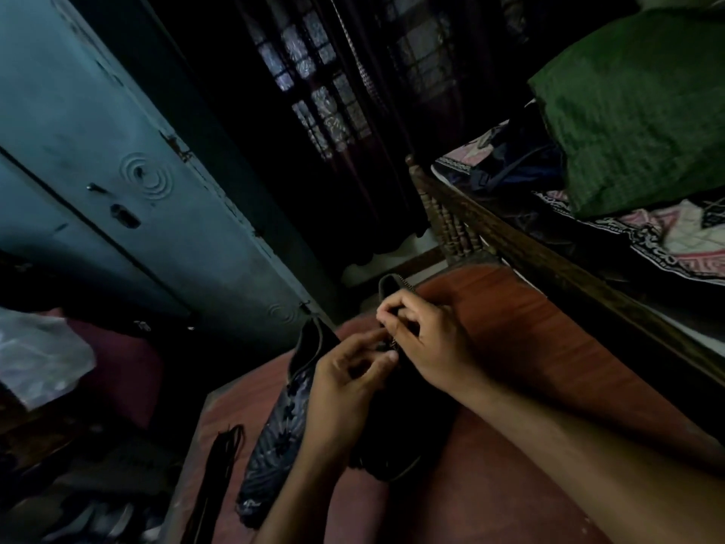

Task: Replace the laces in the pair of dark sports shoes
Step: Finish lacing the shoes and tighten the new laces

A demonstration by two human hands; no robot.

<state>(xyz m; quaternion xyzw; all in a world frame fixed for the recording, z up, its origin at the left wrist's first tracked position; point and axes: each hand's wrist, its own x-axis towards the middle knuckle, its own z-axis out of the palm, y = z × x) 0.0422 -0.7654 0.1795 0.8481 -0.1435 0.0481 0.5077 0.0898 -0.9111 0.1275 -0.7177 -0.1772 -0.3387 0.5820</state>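
Two dark sports shoes are seen on a reddish-brown wooden surface (529, 347) in a dim room. The nearer shoe (408, 437) lies under both hands, its heel end pointing away and its toe end toward the viewer; its body is so dark that little detail can be made out. The right hand (427, 343) rests on the upper part of this shoe, its fingers curled, and something small at the eyelet row is pinched between thumb and fingertips; whether this is a lace end or the shoe's edge cannot be told. The left hand (345, 371) is brought in from the left to meet it, its thumb and forefinger closed together in a pinching grip at the same spot, just beside the right thumb. What is held there is too dark and small to name.

The second shoe (274, 422), with a grey patterned upper, lies just to the left of the first, partly hidden behind the left forearm. A bundle of dark laces (219, 457) lies near the left edge of the surface, apart from both shoes and untouched.

A blue-grey metal cupboard (117, 170) stands at the left. A bed with a carved wooden frame (510, 237) is seen at the right, covered by a patterned sheet (674, 237), with a green pillow (635, 108) on it. A curtained window (325, 84) is visible at the back.
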